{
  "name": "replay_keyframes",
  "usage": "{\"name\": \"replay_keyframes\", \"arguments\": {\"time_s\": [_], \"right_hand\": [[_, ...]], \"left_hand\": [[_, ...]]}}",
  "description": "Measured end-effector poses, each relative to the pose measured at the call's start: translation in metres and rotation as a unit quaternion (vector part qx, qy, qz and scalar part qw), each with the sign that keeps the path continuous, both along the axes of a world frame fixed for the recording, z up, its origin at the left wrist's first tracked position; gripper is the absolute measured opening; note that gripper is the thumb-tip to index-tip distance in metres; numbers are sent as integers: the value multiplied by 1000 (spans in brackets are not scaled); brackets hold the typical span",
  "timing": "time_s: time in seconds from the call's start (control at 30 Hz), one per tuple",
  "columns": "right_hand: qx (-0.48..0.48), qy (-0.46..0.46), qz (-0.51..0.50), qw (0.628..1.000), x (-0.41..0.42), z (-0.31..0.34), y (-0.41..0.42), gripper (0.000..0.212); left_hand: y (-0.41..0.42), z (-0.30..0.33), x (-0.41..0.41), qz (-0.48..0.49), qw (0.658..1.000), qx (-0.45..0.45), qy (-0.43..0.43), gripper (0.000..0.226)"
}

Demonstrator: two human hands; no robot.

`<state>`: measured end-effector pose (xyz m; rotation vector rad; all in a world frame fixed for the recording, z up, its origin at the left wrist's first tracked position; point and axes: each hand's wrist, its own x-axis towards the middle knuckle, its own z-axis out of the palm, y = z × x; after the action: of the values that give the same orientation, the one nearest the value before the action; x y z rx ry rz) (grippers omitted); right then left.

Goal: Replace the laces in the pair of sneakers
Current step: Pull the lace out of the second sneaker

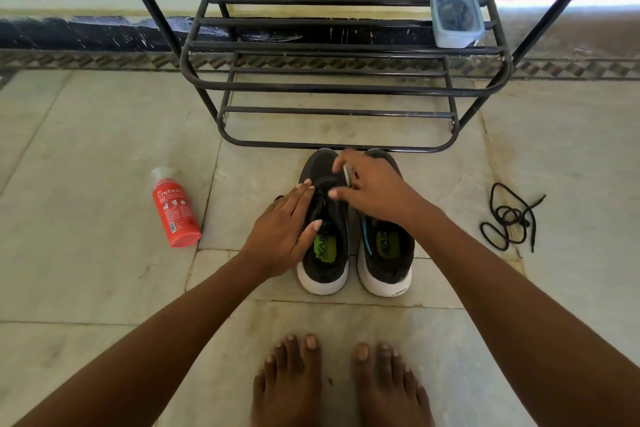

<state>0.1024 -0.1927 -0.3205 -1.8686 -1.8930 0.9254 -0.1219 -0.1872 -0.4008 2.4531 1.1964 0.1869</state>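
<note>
Two black sneakers with white soles stand side by side on the floor, toes pointing away from me. My left hand (285, 229) lies flat against the left sneaker (325, 253), thumb at its tongue and fingers along its outer side. Over the lacing area of that same shoe, my right hand (372, 192) pinches at the black lace with its fingertips; the lace itself is mostly hidden under the fingers. The right sneaker (388, 253) is partly covered by my right wrist. A loose black lace (509, 218) lies coiled on the floor to the right.
A black metal shoe rack (339, 87) stands just beyond the sneakers' toes, with a clear plastic box (455, 19) holding dark laces on its shelf. A red bottle (175, 211) lies on the floor at left. My bare feet (341, 381) are near the bottom edge.
</note>
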Motion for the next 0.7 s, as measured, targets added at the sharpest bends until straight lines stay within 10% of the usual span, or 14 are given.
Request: {"name": "replay_keyframes", "arguments": {"time_s": [0.17,0.27,0.4,0.53,0.7], "right_hand": [[81,-100,4,992,-8,-8,-2,7],[122,165,-183,961,-4,-4,-8,12],[13,494,-280,823,-1,13,-10,21],[60,432,-317,842,6,11,-8,18],[97,124,-217,963,15,7,-8,11]], "left_hand": [[0,0,-1,-2,1000,1,5,71],[1,0,-2,-4,1000,1,4,70],[2,2,0,-10,1000,1,11,69],[0,3,-1,-9,1000,2,14,68],[4,6,-1,-8,1000,-17,19,72]]}}
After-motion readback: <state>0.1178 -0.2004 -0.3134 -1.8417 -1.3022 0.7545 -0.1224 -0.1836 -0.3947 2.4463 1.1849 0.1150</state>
